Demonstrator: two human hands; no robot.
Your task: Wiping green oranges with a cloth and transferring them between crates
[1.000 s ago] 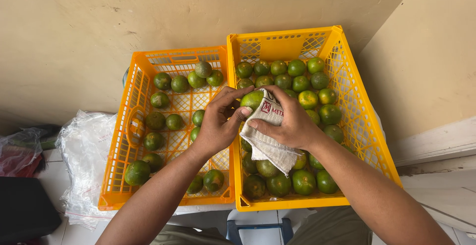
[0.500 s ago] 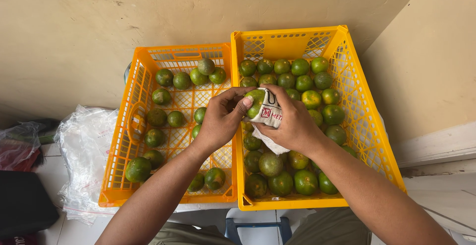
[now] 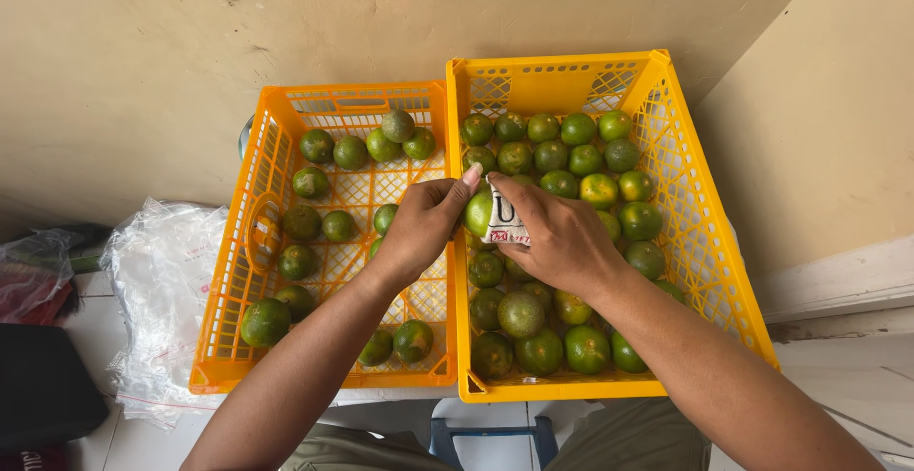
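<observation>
Since a second ago, the cloth (image 3: 506, 221) no longer hangs loose; it is bunched up under the right hand (image 3: 557, 238), whose fingers clamp it against a green fruit (image 3: 478, 212). Left hand (image 3: 417, 228) grips that fruit from the other side, fingers curled round it. Fruit sits above the shared edge of the left crate (image 3: 238, 290) and right crate (image 3: 705, 242).

Both forearms bare up to the frame edge, no sleeves, no watch, rings or gloves on either of the hands: left hand (image 3: 419, 233), right hand (image 3: 557, 238). Nails short and plain, left thumbnail showing pale. Lower down, legs in olive-khaki trousers (image 3: 647, 438), plain fabric w/ no visible markings.
</observation>
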